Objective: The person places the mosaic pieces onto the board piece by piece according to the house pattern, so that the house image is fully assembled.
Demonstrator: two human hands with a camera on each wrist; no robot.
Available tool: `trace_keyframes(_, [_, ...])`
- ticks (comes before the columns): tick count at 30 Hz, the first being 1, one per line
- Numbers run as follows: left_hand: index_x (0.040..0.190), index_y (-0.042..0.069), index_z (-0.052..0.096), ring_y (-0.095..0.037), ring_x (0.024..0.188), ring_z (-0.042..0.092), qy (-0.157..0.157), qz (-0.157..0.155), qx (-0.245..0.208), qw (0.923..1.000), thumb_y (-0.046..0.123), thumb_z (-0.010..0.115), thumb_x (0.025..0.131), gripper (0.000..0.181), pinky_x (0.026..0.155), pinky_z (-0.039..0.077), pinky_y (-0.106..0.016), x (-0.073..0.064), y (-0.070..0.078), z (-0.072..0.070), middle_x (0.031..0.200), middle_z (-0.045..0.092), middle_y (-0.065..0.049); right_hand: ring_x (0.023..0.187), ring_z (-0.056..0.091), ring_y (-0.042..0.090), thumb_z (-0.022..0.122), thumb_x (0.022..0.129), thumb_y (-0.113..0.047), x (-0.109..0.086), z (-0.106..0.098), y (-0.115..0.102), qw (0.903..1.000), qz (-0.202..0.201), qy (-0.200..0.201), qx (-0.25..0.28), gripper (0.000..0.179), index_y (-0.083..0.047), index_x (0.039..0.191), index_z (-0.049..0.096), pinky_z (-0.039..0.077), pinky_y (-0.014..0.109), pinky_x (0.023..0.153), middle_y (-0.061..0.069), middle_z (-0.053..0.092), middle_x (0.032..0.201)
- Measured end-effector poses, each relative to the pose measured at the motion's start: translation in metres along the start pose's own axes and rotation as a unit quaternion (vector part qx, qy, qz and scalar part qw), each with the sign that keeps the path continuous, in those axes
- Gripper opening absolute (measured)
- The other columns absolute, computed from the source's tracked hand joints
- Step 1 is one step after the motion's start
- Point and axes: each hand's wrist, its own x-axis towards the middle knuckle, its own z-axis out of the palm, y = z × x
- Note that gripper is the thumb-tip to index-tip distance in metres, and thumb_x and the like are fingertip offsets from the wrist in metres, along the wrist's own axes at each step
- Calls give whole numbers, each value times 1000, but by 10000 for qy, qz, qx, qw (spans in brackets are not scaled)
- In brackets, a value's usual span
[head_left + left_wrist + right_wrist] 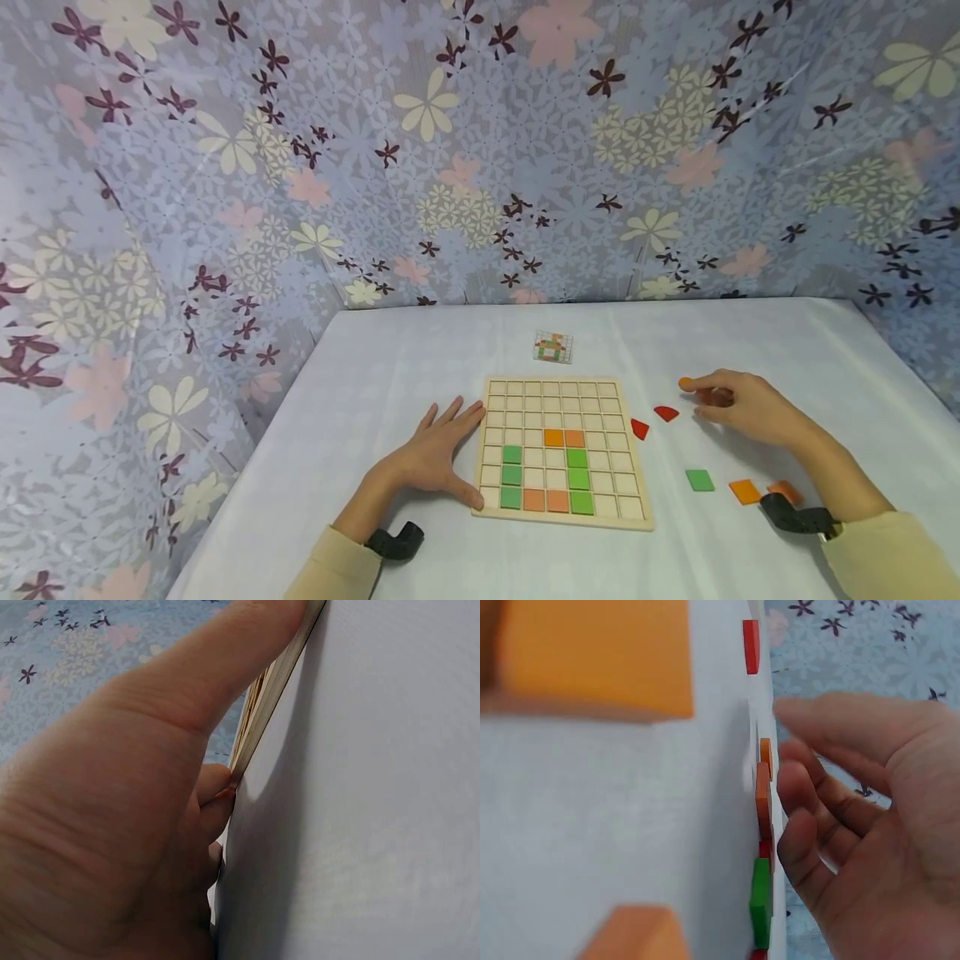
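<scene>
Though I count ten tiles [577, 458] on the board [534, 406], loose pieces [700, 480] remain toward the right edge of the table [390, 358], right hand [742, 404] unclenched at an orange piece [684, 383], left hand [435, 454] splayed.

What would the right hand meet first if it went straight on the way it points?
Probably the partly covered orange piece right at the tip of the right hand; whether they already touch is unclear.
</scene>
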Motion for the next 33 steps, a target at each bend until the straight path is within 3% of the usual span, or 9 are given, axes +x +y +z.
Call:
trace_keyframes(4, [156,20,14,-23,146,-2,18,-4,-50,10000,83,69,51,134,114,-4,-51,0,0,-1,160,11,7,78,51,19,76,84,-17,0,0,5,9998,69,162,-124,37,-4,118,67,46,31,64,1,61,92])
trace_keyframes(11, [156,20,14,-22,146,-2,20,19,-80,10000,83,69,51,134,114,-5,-51,-1,0,-3,160,10,7,77,51,20,76,82,-13,0,0,14,9981,66,456,-404,36,-2,115,68,46,33,64,7,58,94])
trace_keyframes(20, [156,19,15,-24,146,0,44,57,-170,9998,83,69,51,134,113,-5,-52,-1,2,-3,160,12,5,74,47,19,75,84,-15,-2,0,16,9988,286,243,-328,34,-2,114,70,42,27,56,3,58,90])
trace_keyframes(33, [156,18,16,-24,146,0,72,80,-169,9998,83,70,51,134,113,-5,-52,-1,2,-2,160,12,5,73,47,19,77,81,-20,-6,-3,18,9991,331,41,-257,36,-5,114,70,40,28,56,1,58,86])
